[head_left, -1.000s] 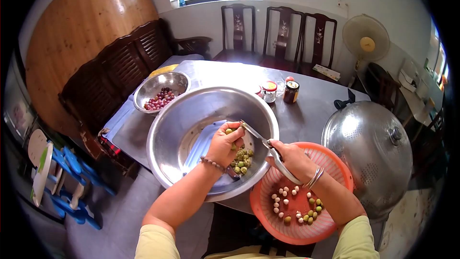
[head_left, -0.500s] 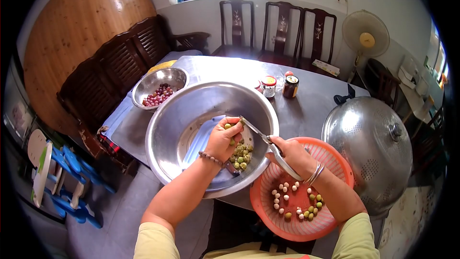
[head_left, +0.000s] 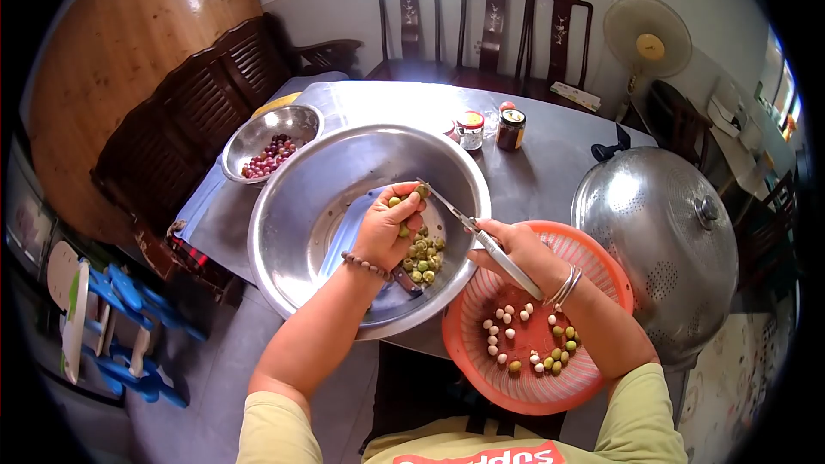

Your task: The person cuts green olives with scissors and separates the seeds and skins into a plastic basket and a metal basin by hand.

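My left hand (head_left: 388,225) is closed around several green lotus-like seeds (head_left: 403,228), above the large steel basin (head_left: 284,232). One seed (head_left: 422,192) shows at its fingertips, beside the tip of the silver scissors (head_left: 449,206). My right hand (head_left: 518,256) grips the scissors by their long handles, over the near rim of an orange plastic basket (head_left: 601,292). White peeled kernels (head_left: 492,340) and green seeds (head_left: 557,354) lie in that basket. Inside the basin are a heap of green, partly split seeds (head_left: 421,259), a blue cloth (head_left: 344,241) and a dark-handled knife (head_left: 406,281).
A smaller steel bowl (head_left: 301,123) of red fruit (head_left: 273,157) stands at the back left of the grey table (head_left: 550,180). Two jars (head_left: 510,131) sit behind the basin. A large perforated steel lid (head_left: 657,241) is on the right. Chairs and a fan (head_left: 646,43) stand beyond.
The whole view has shifted slightly, so everything sits a little higher and to the left. A seed now shows at my left fingertips near the scissors' tip. Both hands keep their grips.
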The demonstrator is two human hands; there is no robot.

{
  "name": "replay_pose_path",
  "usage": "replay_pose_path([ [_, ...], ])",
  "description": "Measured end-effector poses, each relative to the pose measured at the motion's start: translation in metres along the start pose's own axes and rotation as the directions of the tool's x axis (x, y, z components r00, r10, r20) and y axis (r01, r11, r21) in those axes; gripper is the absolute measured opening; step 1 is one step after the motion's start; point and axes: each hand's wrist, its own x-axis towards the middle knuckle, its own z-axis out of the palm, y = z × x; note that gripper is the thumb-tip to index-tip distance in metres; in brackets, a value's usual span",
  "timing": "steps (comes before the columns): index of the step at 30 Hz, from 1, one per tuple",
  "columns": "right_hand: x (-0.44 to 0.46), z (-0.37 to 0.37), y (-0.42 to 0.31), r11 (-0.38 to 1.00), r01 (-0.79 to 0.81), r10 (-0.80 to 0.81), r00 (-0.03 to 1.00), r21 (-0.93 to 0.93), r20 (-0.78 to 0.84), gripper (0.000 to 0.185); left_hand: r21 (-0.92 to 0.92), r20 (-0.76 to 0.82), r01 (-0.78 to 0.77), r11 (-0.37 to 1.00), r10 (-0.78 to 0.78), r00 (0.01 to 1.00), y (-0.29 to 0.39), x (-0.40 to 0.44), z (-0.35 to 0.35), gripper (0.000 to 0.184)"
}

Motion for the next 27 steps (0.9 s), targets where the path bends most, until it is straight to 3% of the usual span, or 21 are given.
replay_pose_path([
  [1, -0.001, 0.000, -0.002, 0.996, -0.037, 0.036, 0.999, 0.084, 0.018, 0.031, 0.000, 0.001, 0.003, 1.000, -0.003, 1.000, 0.000, 0.001, -0.001, 0.016],
  [6, 0.004, 0.003, 0.017, 0.993, 0.017, -0.018, 1.000, 0.121, 0.014, 0.034, -0.013, 0.090, 0.015, 1.000, -0.014, 0.996, 0.001, 0.002, -0.003, 0.011],
  [8, 0.004, 0.002, 0.014, 0.990, 0.004, -0.007, 1.000, 0.144, 0.026, 0.036, 0.005, 0.048, 0.009, 1.000, -0.009, 0.999, 0.000, 0.002, 0.000, 0.010],
  [10, 0.003, 0.001, 0.009, 0.980, 0.116, -0.125, 0.991, -0.163, -0.049, 0.038, 0.020, 0.004, 0.002, 1.000, -0.002, 1.000, -0.001, 0.000, 0.003, 0.008],
  [11, 0.002, 0.001, 0.007, 0.980, 0.116, -0.126, 0.991, -0.162, -0.051, 0.038, 0.045, -0.009, -0.008, 0.999, 0.008, 1.000, 0.000, -0.001, 0.003, 0.013],
  [13, 0.001, 0.001, 0.004, 0.935, 0.102, -0.127, 0.991, -0.339, -0.052, 0.041, 0.073, -0.021, -0.019, 0.997, 0.020, 1.000, 0.000, -0.002, 0.003, 0.018],
  [18, 0.001, 0.005, 0.009, 0.930, 0.141, -0.185, 0.977, -0.339, -0.101, 0.041, 0.083, -0.022, -0.026, 0.996, 0.028, 0.999, -0.001, 0.000, -0.001, 0.015],
  [20, 0.001, 0.006, 0.013, 0.889, 0.146, -0.217, 0.969, -0.434, -0.118, 0.043, 0.077, -0.003, -0.031, 0.997, 0.031, 1.000, -0.001, 0.000, -0.001, 0.012],
  [24, 0.000, 0.006, 0.015, 0.890, 0.079, -0.149, 0.981, -0.449, -0.121, 0.044, 0.045, 0.012, -0.032, 0.998, 0.032, 0.999, -0.001, -0.002, -0.001, 0.010],
  [27, 0.002, 0.006, 0.021, 0.899, 0.145, -0.204, 0.974, -0.413, -0.102, 0.043, 0.056, 0.023, -0.016, 0.998, 0.015, 1.000, -0.001, -0.001, -0.001, 0.007],
])
